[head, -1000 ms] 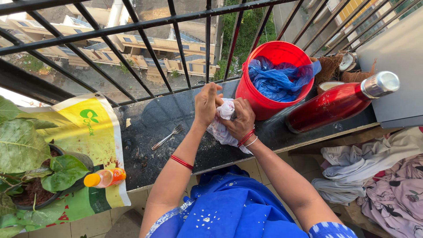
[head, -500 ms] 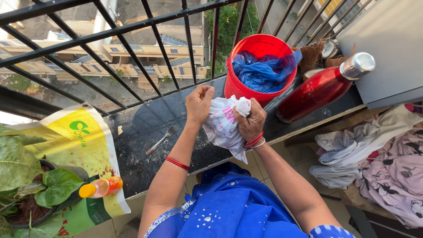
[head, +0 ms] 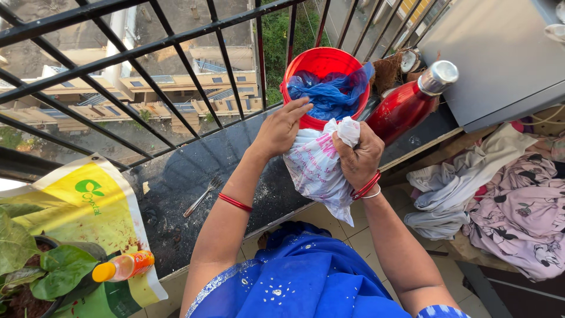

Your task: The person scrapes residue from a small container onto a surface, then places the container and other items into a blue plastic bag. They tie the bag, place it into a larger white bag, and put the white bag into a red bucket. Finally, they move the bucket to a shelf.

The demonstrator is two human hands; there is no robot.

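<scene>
My right hand [head: 360, 154] grips the gathered top of a white plastic bag [head: 318, 174] with pink print, lifted above the dark ledge [head: 176, 176]. My left hand [head: 281, 128] rests against the bag's upper left side, fingers spread and reaching toward the rim of a red bucket [head: 325, 62]. A crumpled blue plastic bag [head: 326, 91] fills the bucket. A red metal bottle [head: 406, 106] with a silver cap leans just right of the bucket, behind my right hand.
A fork [head: 201, 197] lies on the ledge, which has soil scattered on it. At left are a yellow-green printed sack [head: 88, 203], a small orange bottle [head: 122, 266] and a potted plant [head: 41, 271]. Black railing bars [head: 153, 47] stand behind. Clothes [head: 500, 200] are piled at right.
The bag has been raised off the ledge and hangs longer from my right hand. My left hand has let go of its top and opened toward the bucket.
</scene>
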